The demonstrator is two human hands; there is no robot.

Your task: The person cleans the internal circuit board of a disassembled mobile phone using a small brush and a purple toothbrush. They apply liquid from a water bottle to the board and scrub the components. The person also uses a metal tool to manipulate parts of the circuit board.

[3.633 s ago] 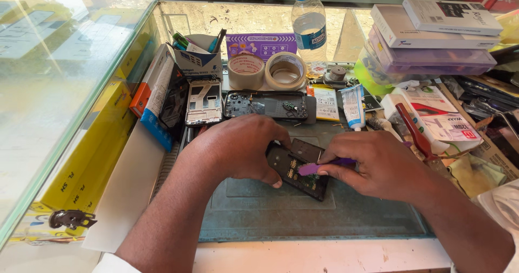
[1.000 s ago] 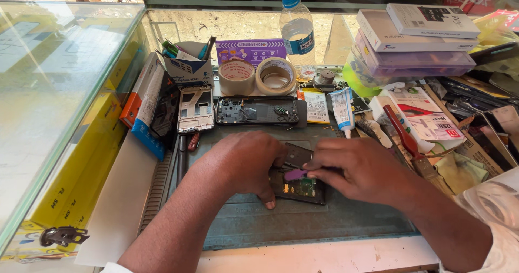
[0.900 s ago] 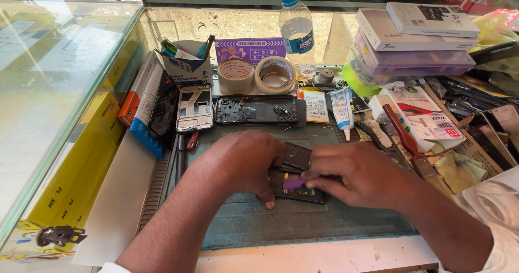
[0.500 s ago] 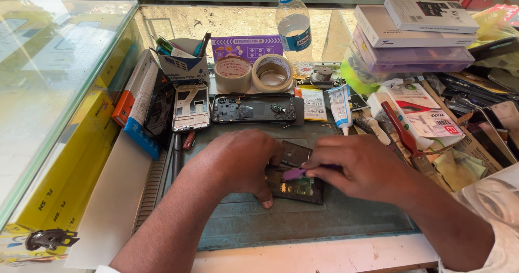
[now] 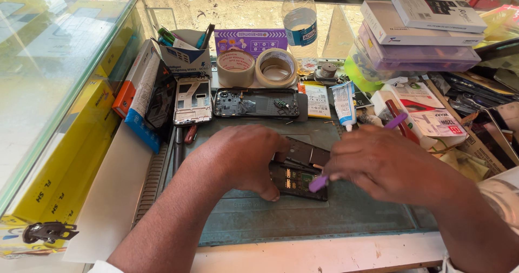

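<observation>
An opened phone (image 5: 300, 171) with its dark inner board exposed lies on the green work mat (image 5: 303, 219). My left hand (image 5: 243, 156) presses down on the phone's left side and holds it in place. My right hand (image 5: 386, 162) grips a thin purple pry tool (image 5: 319, 183); its flat tip rests on the phone's right edge, and its other end (image 5: 397, 120) sticks out above my knuckles.
Behind the mat lie a black phone frame (image 5: 256, 103), a silver frame (image 5: 192, 100), two tape rolls (image 5: 257, 67), a glue tube (image 5: 344, 103) and a water bottle (image 5: 300, 21). Stacked boxes (image 5: 416, 32) stand at the right, yellow boxes (image 5: 65, 159) and a glass wall at the left.
The camera view has shifted slightly. My right hand has turned the purple tool so its tip now points down-left onto the phone's right edge. My left hand stays on the phone.
</observation>
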